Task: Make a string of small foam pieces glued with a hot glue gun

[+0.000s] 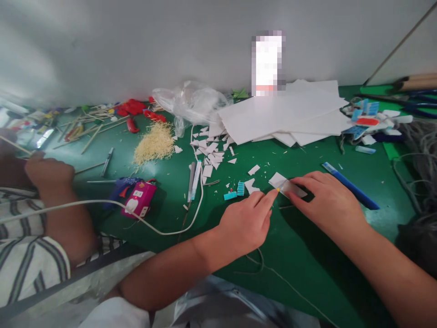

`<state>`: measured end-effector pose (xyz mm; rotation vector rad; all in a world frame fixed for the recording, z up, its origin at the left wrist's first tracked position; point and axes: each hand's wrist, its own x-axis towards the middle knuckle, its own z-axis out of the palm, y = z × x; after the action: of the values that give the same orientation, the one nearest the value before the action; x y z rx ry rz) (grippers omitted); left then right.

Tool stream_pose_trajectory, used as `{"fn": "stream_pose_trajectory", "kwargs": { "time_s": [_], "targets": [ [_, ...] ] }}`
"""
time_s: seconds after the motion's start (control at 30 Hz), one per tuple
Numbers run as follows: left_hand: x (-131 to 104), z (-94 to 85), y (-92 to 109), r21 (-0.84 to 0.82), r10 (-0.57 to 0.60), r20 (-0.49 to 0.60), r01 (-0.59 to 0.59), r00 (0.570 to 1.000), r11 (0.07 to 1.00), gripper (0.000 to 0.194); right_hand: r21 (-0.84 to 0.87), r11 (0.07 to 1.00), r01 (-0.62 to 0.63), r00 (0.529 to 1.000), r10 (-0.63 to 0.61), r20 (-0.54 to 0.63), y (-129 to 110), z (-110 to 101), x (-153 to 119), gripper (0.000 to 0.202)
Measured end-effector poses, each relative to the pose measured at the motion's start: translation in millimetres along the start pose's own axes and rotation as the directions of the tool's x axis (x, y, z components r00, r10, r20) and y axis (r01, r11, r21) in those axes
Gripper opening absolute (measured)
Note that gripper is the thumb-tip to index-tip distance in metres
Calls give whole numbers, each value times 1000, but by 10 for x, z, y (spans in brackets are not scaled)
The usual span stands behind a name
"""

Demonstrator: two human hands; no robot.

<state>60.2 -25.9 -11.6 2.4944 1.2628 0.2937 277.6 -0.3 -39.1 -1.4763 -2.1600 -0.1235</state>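
Over the green tabletop, my right hand [329, 202] pinches a small piece of white card [278, 179] between thumb and fingers. A greyish, translucent-looking part lies at the card's right end by the fingertips. My left hand [247, 221] has its index finger stretched to the card's lower edge, with the other fingers curled in; a small yellow spot shows at that fingertip. Just left of the card lie white scraps [251, 187] and two small turquoise ribbed pieces [241, 188]. Beside my right hand rests a blue strip-like tool [351, 187].
White sheets [283, 114] are stacked at the back near a plastic bag [194, 102]. Cutter knives [195, 180], a white cable [160, 233], a pink box [139, 199] and yellow shreds [155, 143] lie leftward. Another person's hand [49, 171] is at far left. Scissors [413, 102] lie back right.
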Motion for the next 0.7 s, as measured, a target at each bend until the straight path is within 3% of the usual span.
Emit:
{"fn": "stream_pose_trajectory", "kwargs": {
  "time_s": [0.23, 0.43, 0.7],
  "targets": [
    [47, -36, 80, 90, -38, 120, 28, 992, 996, 50, -9, 1000, -8, 1000, 8, 1, 13, 31, -14, 25],
    [101, -151, 186, 174, -96, 261, 51, 961, 983, 56, 14, 997, -70, 996, 69, 58, 25, 45, -18, 25],
    [153, -181, 258, 184, -136, 292, 83, 947, 979, 59, 27, 997, -78, 995, 76, 70, 31, 55, -29, 30]
  ]
}}
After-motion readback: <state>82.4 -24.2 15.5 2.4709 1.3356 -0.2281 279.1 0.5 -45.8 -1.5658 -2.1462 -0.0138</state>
